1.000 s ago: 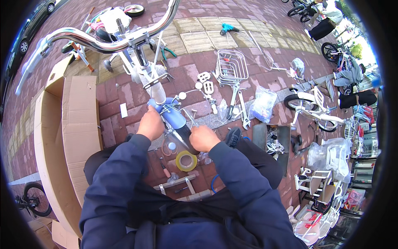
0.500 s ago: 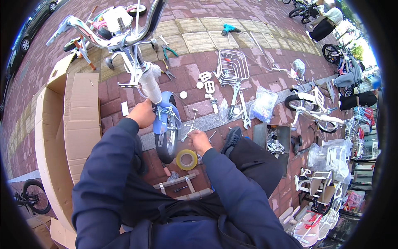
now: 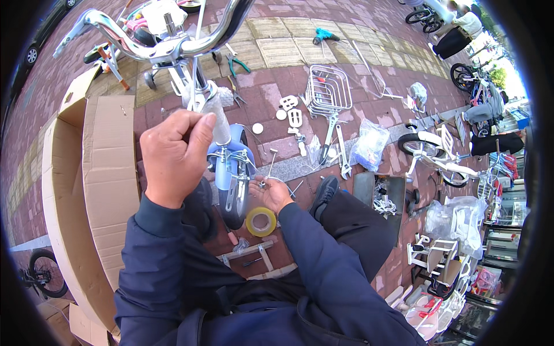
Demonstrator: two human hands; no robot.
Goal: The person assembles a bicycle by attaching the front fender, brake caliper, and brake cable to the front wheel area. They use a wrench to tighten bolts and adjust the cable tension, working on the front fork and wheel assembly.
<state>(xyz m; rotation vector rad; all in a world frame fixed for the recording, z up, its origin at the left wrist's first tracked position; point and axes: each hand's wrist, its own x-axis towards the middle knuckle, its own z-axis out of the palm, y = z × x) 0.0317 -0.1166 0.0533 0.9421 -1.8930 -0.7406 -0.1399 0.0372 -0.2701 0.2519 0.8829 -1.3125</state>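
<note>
- Small bike [image 3: 219, 120] takes up the upper left to center of the frame, chrome handlebar [image 3: 167, 51] at the top, front wheel [image 3: 235, 217] and lavender-blue fender [image 3: 225, 179] lower down, just left of center.
- Left hand [image 3: 178, 157] is up in front of the bike, left of center, curled into a loose fist with the thumb against the index finger. Can't tell if anything's tucked inside.
- Right hand [image 3: 271, 194] is palm up just right of the wheel, fingers loosely bent, with a small metal piece [image 3: 262, 184] lying on them.
- Yellow tape roll [image 3: 261, 232] sits right below that hand, near the tire.
- Upper center-right: wire basket [image 3: 330, 108], with an adjustable wrench [image 3: 328, 141] just below it. White pedals [image 3: 295, 118] lie left of those.
- Big open cardboard box [image 3: 109, 173] fills the left side.
</note>
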